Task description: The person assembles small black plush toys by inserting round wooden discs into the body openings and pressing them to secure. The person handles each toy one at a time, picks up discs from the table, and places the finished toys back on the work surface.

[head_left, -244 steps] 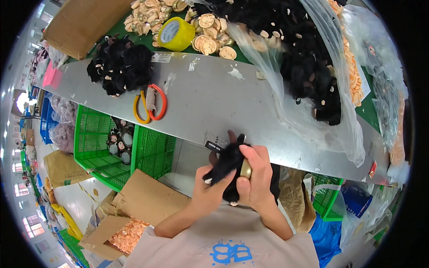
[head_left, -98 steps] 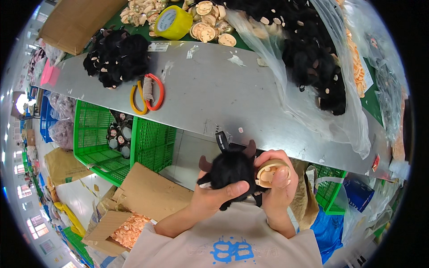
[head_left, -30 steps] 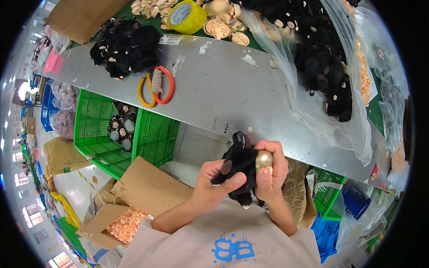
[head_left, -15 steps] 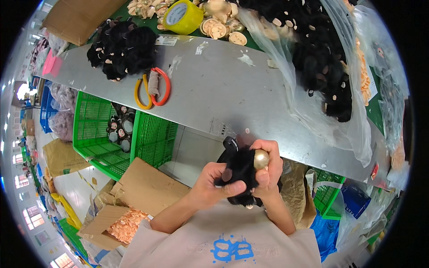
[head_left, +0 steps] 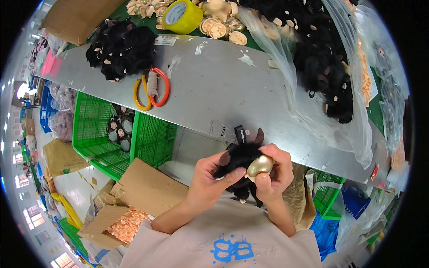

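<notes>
Just off the near edge of the table, my left hand (head_left: 206,179) is closed on a black plush toy (head_left: 241,159), its thumb pressed on the fur. Two brown ears and a black strap loop (head_left: 241,134) stand out from the plush. A shiny gold, rounded shell-like piece (head_left: 260,165) with a pale rim is pinched in my right hand (head_left: 279,178), against the toy's right side. Small limbs of the toy hang below my fingers. Whether the gold piece is joined to the plush, I cannot tell.
On the metal table (head_left: 196,89) lie a black plush pile (head_left: 123,49), red-and-yellow-handled scissors (head_left: 152,89), yellow tape (head_left: 183,18) and pale face pieces (head_left: 217,30). Clear plastic (head_left: 308,107) and more black plush (head_left: 324,67) are right. Green crates (head_left: 154,138) and a cardboard box (head_left: 100,219) stand below.
My right hand has shifted slightly right and down, and more of the gold piece shows. The plush toy has turned, with its ears and strap loop now plainer to see.
</notes>
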Demonstrator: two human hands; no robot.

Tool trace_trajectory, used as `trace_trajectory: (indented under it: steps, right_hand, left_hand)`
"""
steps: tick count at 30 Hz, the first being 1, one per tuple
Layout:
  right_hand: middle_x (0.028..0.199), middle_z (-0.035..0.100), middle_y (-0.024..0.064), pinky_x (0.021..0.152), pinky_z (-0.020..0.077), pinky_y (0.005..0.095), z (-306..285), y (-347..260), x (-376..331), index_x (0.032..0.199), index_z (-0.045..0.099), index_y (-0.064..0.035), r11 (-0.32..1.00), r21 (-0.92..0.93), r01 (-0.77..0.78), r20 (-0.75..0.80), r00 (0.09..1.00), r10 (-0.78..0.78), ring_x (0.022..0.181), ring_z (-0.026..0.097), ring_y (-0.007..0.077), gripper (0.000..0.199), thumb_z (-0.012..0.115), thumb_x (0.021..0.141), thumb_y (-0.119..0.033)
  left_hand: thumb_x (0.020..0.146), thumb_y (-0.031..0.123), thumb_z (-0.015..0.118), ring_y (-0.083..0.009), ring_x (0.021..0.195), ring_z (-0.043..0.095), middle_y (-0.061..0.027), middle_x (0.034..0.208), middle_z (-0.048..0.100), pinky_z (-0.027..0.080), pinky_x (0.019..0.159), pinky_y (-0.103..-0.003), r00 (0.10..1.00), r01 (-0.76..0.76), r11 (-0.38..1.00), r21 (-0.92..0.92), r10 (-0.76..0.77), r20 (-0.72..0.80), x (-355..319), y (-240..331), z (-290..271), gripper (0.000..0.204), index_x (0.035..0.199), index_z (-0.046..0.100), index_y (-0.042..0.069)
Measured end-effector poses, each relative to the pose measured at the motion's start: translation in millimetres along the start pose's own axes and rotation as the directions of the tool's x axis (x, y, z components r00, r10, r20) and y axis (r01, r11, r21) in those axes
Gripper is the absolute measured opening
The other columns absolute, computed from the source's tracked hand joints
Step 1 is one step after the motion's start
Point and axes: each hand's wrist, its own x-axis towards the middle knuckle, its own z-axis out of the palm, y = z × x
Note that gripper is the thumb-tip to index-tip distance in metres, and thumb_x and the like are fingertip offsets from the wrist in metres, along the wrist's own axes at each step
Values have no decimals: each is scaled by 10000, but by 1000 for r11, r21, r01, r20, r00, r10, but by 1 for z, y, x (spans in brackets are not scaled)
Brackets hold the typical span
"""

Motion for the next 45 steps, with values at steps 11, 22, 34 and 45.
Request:
trace_trajectory:
  steps: [11, 22, 34, 45]
  right_hand:
    - [786, 599, 93, 602, 405, 313, -3, 7, 4, 1143, 634, 54, 778, -528, 340, 87, 933, -349, 679, 503, 214, 477, 806, 804, -235]
    - [641, 531, 52, 575, 396, 338, 1, -18, 16, 1145, 693, 67, 806, -531, 262, 120, 965, -234, 533, 459, 204, 343, 586, 937, -184]
    - [1226, 589, 65, 1004, 432, 328, -51, -8, 20, 1326, 516, 28, 432, 366, -824, 599, 564, 568, 1140, 562, 169, 900, 969, 584, -203]
    - [1180, 519, 32, 953, 415, 282, -40, -14, 29, 1124, 653, 10, 442, 399, -803, 695, 579, 426, 1080, 523, 146, 560, 921, 644, -91]
  left_hand:
    - [888, 6, 730, -36, 808, 498, 16, 904, 610, 423, 709, -193, 954, -140, 883, 447, 242, -178, -6, -4, 14, 162, 1016, 632, -8]
    - [875, -30, 710, -65, 928, 576, -69, 1113, 629, 489, 792, -229, 969, -236, 948, 213, 246, -22, 12, -7, 7, 210, 997, 545, 17]
    - [827, -60, 599, -155, 999, 565, -89, 1120, 605, 452, 881, -291, 924, -193, 947, 256, 88, 373, 14, 8, -15, 305, 1128, 576, -17]
    - [880, 7, 616, -169, 1031, 567, -126, 1139, 602, 451, 909, -308, 933, -114, 988, 103, 71, 353, 11, 11, -18, 253, 1128, 584, -29]
